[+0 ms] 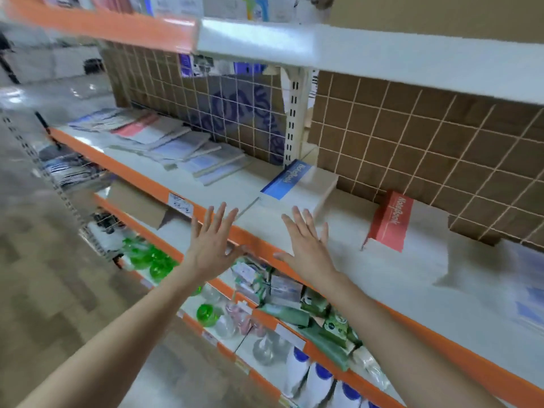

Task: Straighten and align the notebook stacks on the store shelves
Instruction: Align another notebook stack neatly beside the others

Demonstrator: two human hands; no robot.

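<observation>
Store shelving point(206, 184) faced me, both my left hand point(210, 245) and right hand point(306, 245) spread flat and empty, poised to square the blue notebook stack point(297, 184) just beyond my fingertips.

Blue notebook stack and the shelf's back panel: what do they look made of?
Blue notebook stack: paper, judging by the pale page edges, with a smooth printed card-like cover. Back panel: seemingly brown cardboard behind a pale grid, probably coated wire; blur leaves that open.

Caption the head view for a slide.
Both open hands, left and right, reach toward the blue notebook stack on the shelf.
</observation>
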